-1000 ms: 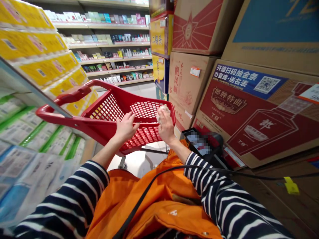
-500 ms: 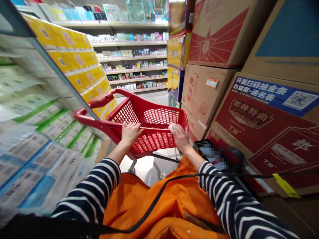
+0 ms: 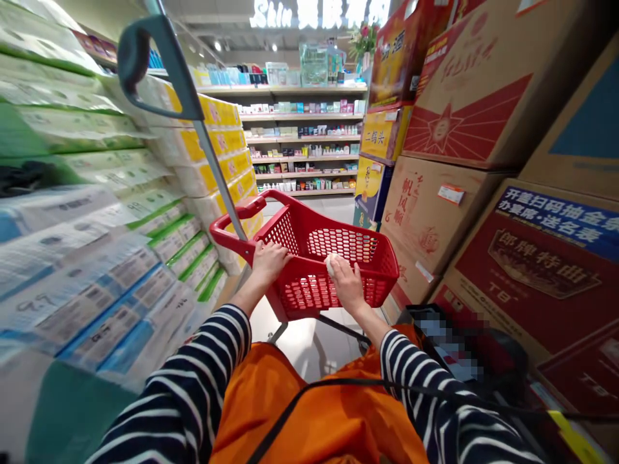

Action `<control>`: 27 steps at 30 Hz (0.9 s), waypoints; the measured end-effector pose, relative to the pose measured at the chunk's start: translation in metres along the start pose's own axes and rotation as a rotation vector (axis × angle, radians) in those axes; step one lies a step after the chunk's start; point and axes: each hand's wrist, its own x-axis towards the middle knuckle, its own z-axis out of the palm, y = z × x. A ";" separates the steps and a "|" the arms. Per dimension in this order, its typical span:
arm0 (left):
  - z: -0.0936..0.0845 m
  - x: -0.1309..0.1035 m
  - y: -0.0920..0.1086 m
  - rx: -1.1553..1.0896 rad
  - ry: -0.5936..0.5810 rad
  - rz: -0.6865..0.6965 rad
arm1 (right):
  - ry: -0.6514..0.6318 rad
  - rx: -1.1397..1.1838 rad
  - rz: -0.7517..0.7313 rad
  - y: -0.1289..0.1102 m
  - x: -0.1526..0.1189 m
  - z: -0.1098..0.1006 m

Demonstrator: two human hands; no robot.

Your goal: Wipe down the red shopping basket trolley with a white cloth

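A red plastic shopping cart point(image 3: 302, 298) with perforated walls stands in front of me, its near side turned towards me. My left hand point(image 3: 271, 263) is closed over the near rim, close to the cart's handle end. My right hand point(image 3: 347, 283) is further right on the same rim, closed on a small white cloth point(image 3: 333, 263) that it presses against the rim. A grey pole point(image 3: 220, 174) rises from the handle end, with a dark grey grip point(image 3: 188, 74) at the top. The inside of the basket shows in part.
Stacked paper packs point(image 3: 130, 303) line the left side, with yellow-and-white packs point(image 3: 225, 151) beyond. Large cardboard boxes point(image 3: 425, 206) are piled on the right. Shelves with small goods point(image 3: 304, 116) stand across the back. A dark bin-like container point(image 3: 449, 335) sits low at right.
My view has tilted up and turned left, so the cart appears further right and lower. My right hand has slid leftward along the rim with the cloth. My left hand stays on the rim.
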 end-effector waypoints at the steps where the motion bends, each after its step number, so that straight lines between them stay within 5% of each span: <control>1: 0.000 0.000 -0.003 0.000 -0.001 0.000 | 0.002 0.001 -0.019 0.004 -0.001 -0.001; 5: 0.001 -0.001 -0.017 0.007 -0.010 -0.011 | -0.029 -0.014 -0.023 0.054 -0.023 -0.014; 10: 0.003 -0.001 -0.021 -0.004 -0.035 -0.048 | 0.012 -0.070 0.236 0.105 -0.049 -0.019; 13: 0.008 -0.002 -0.018 -0.061 0.008 -0.054 | -0.019 -0.024 0.242 0.088 -0.037 -0.008; 20: 0.013 0.001 -0.003 -0.232 0.066 -0.042 | -0.103 0.390 0.117 -0.004 0.018 0.006; 24: 0.004 0.006 0.035 -0.794 0.109 -0.085 | -0.183 0.760 0.189 -0.007 0.035 -0.021; 27: 0.000 0.008 0.075 -1.483 -0.139 -0.266 | -0.100 0.818 0.306 -0.001 0.043 -0.041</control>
